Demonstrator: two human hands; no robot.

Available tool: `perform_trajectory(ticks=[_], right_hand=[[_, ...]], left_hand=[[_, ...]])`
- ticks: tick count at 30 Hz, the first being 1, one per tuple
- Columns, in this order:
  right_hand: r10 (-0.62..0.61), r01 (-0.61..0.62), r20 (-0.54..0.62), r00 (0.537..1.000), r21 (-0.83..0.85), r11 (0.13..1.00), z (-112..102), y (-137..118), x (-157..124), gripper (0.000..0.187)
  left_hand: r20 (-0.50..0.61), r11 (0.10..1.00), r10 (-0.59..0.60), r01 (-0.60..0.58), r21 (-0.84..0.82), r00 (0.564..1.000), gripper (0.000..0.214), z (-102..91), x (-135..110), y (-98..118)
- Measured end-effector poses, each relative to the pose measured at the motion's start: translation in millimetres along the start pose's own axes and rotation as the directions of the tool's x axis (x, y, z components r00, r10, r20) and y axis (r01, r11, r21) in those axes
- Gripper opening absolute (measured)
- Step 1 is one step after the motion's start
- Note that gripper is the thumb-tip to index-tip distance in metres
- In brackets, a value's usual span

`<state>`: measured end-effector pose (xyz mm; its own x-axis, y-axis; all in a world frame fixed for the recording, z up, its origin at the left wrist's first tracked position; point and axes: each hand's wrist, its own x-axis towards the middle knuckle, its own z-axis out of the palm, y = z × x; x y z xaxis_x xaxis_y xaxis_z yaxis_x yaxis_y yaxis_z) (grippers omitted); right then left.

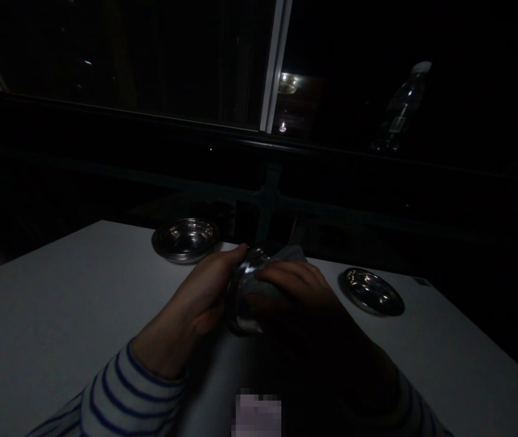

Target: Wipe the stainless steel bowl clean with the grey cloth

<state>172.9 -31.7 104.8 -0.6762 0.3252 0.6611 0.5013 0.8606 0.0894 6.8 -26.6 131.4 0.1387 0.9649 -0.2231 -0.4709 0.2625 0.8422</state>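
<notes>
I hold a steel dish (239,300) up on its edge just above the desk (59,303), in the middle near me. My left hand (199,297) is curled round its rim, thumb over the top. My right hand (295,285) is closed on a grey cloth (286,254) and presses it against the dish's face. So this dish is, I judge, mid-wipe.

A stack of dishes (185,240) sits behind my left hand, and a single dish (372,291) lies on the desk to the right, both apart from my hands. In this dim light I cannot tell which of them are wiped and which are left. A bottle (402,106) stands by the dark window beyond.
</notes>
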Motion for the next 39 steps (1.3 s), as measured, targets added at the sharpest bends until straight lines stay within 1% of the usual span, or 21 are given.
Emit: perform_trajectory(ticks=[3, 4, 5, 6, 8, 10, 12, 15, 17, 19, 20, 21, 23, 26, 28, 29, 31, 33, 35, 37, 39], right_hand=[[0.177, -0.179, -0.039, 0.983, -0.034, 0.983, -4, 4, -1, 0.029], [0.216, -0.219, -0.052, 0.975, -0.045, 0.975, -4, 5, -1, 0.030], [0.227, -0.230, -0.063, 0.972, -0.053, 0.972, -4, 6, -1, 0.030], [0.204, -0.208, -0.070, 0.976, -0.053, 0.977, -3, 5, -2, 0.030], [0.102, -0.105, -0.060, 0.993, -0.056, 0.993, 2, 1, -1, 0.029], [-0.005, 0.004, -0.016, 1.000, -0.071, 0.997, 8, -5, 0, 0.027], [-0.065, 0.068, 0.024, 0.998, -0.104, 0.992, 12, -10, 1, 0.024], [-0.033, 0.033, -0.002, 0.999, -0.124, 0.992, 10, -9, 2, 0.024], [0.067, -0.072, -0.044, 0.997, -0.106, 0.992, 5, -4, 2, 0.027], [0.177, -0.183, -0.075, 0.981, -0.085, 0.979, 0, 0, 1, 0.028], [0.208, -0.215, -0.083, 0.975, -0.080, 0.973, -1, 0, 1, 0.029], [0.214, -0.221, -0.082, 0.973, -0.080, 0.972, -1, -1, 1, 0.029], [0.157, -0.163, -0.067, 0.985, -0.104, 0.981, 3, -5, 1, 0.028], [0.026, -0.031, -0.032, 0.999, -0.163, 0.986, 11, -13, 2, 0.027], [0.008, -0.014, -0.033, 0.999, -0.182, 0.983, 12, -14, 2, 0.028], [0.024, -0.032, -0.046, 0.999, -0.179, 0.983, 11, -12, 1, 0.028], [0.117, -0.133, -0.099, 0.988, -0.170, 0.976, 7, -7, 0, 0.028], [0.208, -0.231, -0.144, 0.967, -0.162, 0.959, 3, -2, 0, 0.029], [0.236, -0.256, -0.130, 0.963, -0.167, 0.952, 3, -3, 0, 0.030], [0.165, -0.181, -0.097, 0.982, -0.184, 0.966, 8, -10, 1, 0.030], [0.048, -0.063, -0.074, 0.996, -0.206, 0.976, 15, -19, 2, 0.025]], left_hand=[[-0.029, 1.000, -0.014, 0.014, -0.006, 0.999, 0.016, 1.9, -2, 0], [-0.043, 1.000, -0.013, 0.012, -0.007, 0.999, 0.017, 2.2, -2, 0], [-0.049, 1.000, -0.011, 0.011, -0.003, 0.999, 0.017, 2.1, -2, 0], [-0.050, 1.000, -0.009, 0.009, 0.002, 0.999, 0.017, 1.6, -1, 0], [-0.043, 1.000, 0.002, -0.001, 0.022, 0.999, 0.016, -0.1, 1, -1], [-0.046, 0.999, 0.024, -0.022, 0.046, 0.999, 0.015, -2.0, 3, -2], [-0.052, 0.996, 0.062, -0.058, 0.074, 0.997, 0.015, -3.1, 5, -3], [-0.084, 0.985, 0.119, -0.107, 0.133, 0.989, 0.020, -2.8, 4, -4], [-0.112, 0.975, 0.140, -0.117, 0.189, 0.984, 0.028, -2.3, 2, -4], [-0.121, 0.963, 0.166, -0.134, 0.236, 0.979, 0.034, -2.5, 2, -3], [-0.119, 0.959, 0.179, -0.146, 0.244, 0.977, 0.035, -2.8, 1, -3], [-0.114, 0.958, 0.188, -0.157, 0.241, 0.975, 0.036, -3.3, 2, -3], [-0.102, 0.963, 0.180, -0.154, 0.221, 0.978, 0.036, -4.0, 2, -3], [-0.096, 0.967, 0.152, -0.128, 0.219, 0.984, 0.039, -4.1, 3, -4], [-0.078, 0.968, 0.149, -0.129, 0.217, 0.986, 0.040, -3.3, 3, -4], [-0.068, 0.970, 0.144, -0.127, 0.208, 0.987, 0.041, -2.7, 2, -4], [-0.049, 0.977, 0.121, -0.110, 0.182, 0.991, 0.042, -1.1, 1, -4], [-0.044, 0.986, 0.090, -0.083, 0.142, 0.995, 0.044, 1.0, -1, -4], [-0.034, 0.994, 0.051, -0.047, 0.099, 0.998, 0.047, 3.2, -3, -3], [-0.025, 0.997, 0.004, -0.002, 0.081, 1.000, 0.051, 5.3, -5, -3], [-0.031, 0.995, -0.015, 0.018, 0.099, 0.999, 0.052, 6.6, -6, -4]])
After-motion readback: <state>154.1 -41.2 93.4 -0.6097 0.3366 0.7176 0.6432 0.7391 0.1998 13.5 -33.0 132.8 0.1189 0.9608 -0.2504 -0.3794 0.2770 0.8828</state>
